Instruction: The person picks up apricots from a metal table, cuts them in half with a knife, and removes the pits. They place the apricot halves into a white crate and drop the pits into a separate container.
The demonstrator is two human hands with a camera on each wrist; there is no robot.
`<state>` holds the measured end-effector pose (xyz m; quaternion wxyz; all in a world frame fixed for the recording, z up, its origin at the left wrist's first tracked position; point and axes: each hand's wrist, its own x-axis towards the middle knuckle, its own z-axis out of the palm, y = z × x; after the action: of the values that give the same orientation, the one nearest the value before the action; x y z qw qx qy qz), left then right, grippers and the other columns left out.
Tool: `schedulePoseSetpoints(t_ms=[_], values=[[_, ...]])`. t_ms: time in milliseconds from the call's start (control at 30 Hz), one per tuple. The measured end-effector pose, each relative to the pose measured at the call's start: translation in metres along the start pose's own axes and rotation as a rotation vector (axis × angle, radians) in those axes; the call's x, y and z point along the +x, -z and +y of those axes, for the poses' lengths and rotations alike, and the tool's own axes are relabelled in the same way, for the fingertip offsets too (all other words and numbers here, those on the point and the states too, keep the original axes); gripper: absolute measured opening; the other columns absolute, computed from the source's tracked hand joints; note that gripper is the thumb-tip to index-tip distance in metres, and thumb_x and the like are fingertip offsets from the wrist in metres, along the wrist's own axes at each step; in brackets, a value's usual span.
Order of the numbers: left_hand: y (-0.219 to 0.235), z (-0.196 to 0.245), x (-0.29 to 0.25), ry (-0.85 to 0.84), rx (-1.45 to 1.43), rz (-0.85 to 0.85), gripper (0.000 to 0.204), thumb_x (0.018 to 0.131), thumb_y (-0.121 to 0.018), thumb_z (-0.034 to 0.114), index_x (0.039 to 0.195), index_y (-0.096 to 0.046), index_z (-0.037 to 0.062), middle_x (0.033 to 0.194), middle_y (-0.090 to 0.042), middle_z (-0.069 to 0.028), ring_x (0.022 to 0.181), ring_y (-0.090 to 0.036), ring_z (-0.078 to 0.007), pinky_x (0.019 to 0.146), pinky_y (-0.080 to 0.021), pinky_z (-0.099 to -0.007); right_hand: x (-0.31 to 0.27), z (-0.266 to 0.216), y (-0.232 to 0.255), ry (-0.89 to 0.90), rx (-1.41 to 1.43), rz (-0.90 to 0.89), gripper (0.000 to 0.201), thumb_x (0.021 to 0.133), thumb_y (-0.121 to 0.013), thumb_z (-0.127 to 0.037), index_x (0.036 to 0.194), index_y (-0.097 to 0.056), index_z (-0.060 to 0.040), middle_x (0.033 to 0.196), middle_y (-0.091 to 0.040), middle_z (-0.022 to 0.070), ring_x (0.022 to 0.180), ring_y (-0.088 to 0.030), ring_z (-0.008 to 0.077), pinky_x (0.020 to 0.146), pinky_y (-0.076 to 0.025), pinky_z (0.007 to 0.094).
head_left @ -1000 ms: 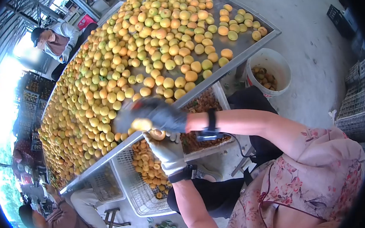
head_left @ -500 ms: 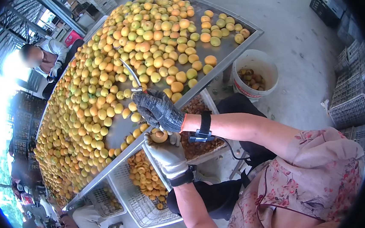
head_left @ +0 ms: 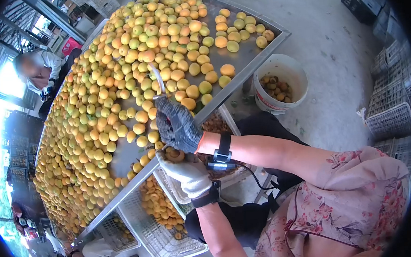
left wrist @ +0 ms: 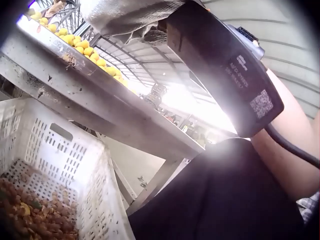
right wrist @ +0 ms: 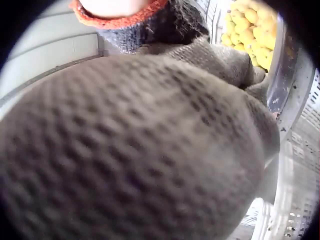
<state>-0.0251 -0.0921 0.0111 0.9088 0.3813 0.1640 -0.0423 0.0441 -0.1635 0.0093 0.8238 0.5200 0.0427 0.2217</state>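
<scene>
My right hand [head_left: 178, 123], in a dark grey knit glove with an orange cuff, grips a knife whose curved blade [head_left: 157, 78] points away over the table's edge. Just below it, my left hand [head_left: 187, 173], in a whitish glove, holds a cut apricot [head_left: 175, 155] between thumb and fingers. The two hands are close together at the rim of the metal table [head_left: 132, 185]. A loose pile of whole apricots [head_left: 111, 92] covers much of the tabletop. In the right wrist view, grey glove fabric [right wrist: 135, 150] fills the foreground and hides the knife.
Under the table edge stand a white crate of apricot halves [head_left: 160, 199] and a white crate [left wrist: 100, 200] with brown pits. A white bucket [head_left: 295, 68] holding darker fruit is at the right. Stacked crates [head_left: 390, 118] line the right side. Another person [head_left: 46, 68] sits across the table.
My right hand, blurred over my left hand a second ago, has drawn back with the knife blade pointing away. The left hand keeps the cut apricot, now partly shadowed. The head view has shifted.
</scene>
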Motion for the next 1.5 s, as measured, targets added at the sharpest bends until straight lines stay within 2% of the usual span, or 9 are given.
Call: schedulePoseSetpoints(t_ms=[67,533,733,767,900,933,1033,1167,1500], values=[[0.003,-0.003,0.004,-0.062,0.065,0.106,0.047,0.093,-0.044,0.048,0.118,-0.052,0.009,0.112,-0.059,-0.0063,0.098,-0.061,-0.0181,0.077,-0.052,-0.0287,-0.015,0.027,-0.015,0.525,-1.338,0.001,0.02,0.092,-0.058,-0.034,0.08,-0.055,-0.0192,0.058,-0.048,-0.005,0.041,-0.043,0.0094,0.034,-0.033,0.025],[-0.029,0.008,-0.01,-0.07,0.028,0.163,0.033,0.099,-0.041,0.036,0.078,-0.049,0.0121,0.071,-0.046,0.0046,0.058,-0.044,-0.0073,0.05,-0.036,-0.0196,-0.009,0.043,-0.02,0.628,-1.355,0.18,0.045,0.092,-0.051,-0.048,0.058,-0.036,-0.0239,0.046,-0.027,-0.0077,0.035,-0.028,0.0101,0.033,-0.02,0.0255],[0.012,-0.006,0.012,-0.523,0.825,-0.002,0.041,0.101,-0.039,0.03,0.111,-0.057,-0.0057,0.104,-0.063,-0.0148,0.095,-0.056,-0.0208,0.088,-0.043,-0.0312,-0.015,0.028,-0.026,0.644,-1.143,0.364,0.041,0.095,-0.049,-0.045,0.064,-0.04,-0.0194,0.049,-0.034,-0.0027,0.038,-0.031,0.013,0.037,-0.024,0.0266],[0.022,-0.003,0.016,-0.308,0.762,-0.055,0.045,0.1,-0.04,0.029,0.124,-0.052,-0.0072,0.117,-0.061,-0.0194,0.105,-0.056,-0.0247,0.093,-0.041,-0.0314,-0.021,0.026,-0.03,0.546,-1.102,0.371,0.043,0.094,-0.049,-0.045,0.063,-0.039,-0.0178,0.051,-0.035,-0.0017,0.039,-0.032,0.0132,0.039,-0.026,0.0264],[0.037,-0.014,0.012,-0.678,1.086,-0.14,0.051,0.101,-0.037,0.04,0.116,-0.057,-0.0045,0.107,-0.063,-0.0156,0.096,-0.059,-0.0225,0.087,-0.045,-0.0308,-0.022,0.021,-0.031,0.43,-1.202,0.154,0.03,0.09,-0.06,-0.037,0.072,-0.048,-0.015,0.056,-0.044,-0.0029,0.041,-0.039,0.0116,0.039,-0.03,0.0267],[0.011,0.009,-0.004,-0.173,0.774,-0.057,0.058,0.1,-0.031,0.05,0.116,-0.056,-0.0002,0.103,-0.062,-0.0118,0.093,-0.059,-0.0192,0.083,-0.047,-0.0295,-0.024,0.019,-0.033,0.429,-1.195,0.149,0.03,0.09,-0.06,-0.037,0.072,-0.048,-0.015,0.056,-0.044,-0.0029,0.041,-0.039,0.0116,0.039,-0.03,0.0267],[0.022,0.032,-0.003,-0.03,0.351,-0.043,0.069,0.094,-0.031,0.063,0.12,-0.052,0.0026,0.109,-0.057,-0.0061,0.097,-0.055,-0.0149,0.073,-0.05,-0.0257,-0.029,0.026,-0.035,0.362,-1.909,0.431,0.015,0.083,-0.07,-0.021,0.083,-0.063,-0.0086,0.061,-0.053,-0.0019,0.048,-0.048,0.0094,0.044,-0.037,0.0267],[0.036,0.031,0.003,-0.352,0.457,0.031,0.068,0.093,-0.032,0.064,0.132,-0.041,0.0085,0.113,-0.055,-0.0055,0.092,-0.057,-0.0128,0.07,-0.05,-0.023,-0.039,0.025,-0.019,0.199,-3.044,-0.122,0.019,0.075,-0.071,-0.018,0.087,-0.064,-0.0058,0.072,-0.063,0.0098,0.07,-0.063,0.0263,0.067,-0.047,0.0376],[0.04,0.038,-0.024,0.032,0.445,0.181,0.048,0.093,-0.041,0.057,0.086,-0.053,0.0106,0.065,-0.047,0.0005,0.054,-0.047,-0.0116,0.047,-0.04,-0.0254,-0.057,0.016,0.026,0.565,-3.353,-0.728,0.019,0.073,-0.069,-0.018,0.086,-0.06,-0.0089,0.077,-0.06,0.0113,0.07,-0.062,0.0327,0.06,-0.048,0.0432]])
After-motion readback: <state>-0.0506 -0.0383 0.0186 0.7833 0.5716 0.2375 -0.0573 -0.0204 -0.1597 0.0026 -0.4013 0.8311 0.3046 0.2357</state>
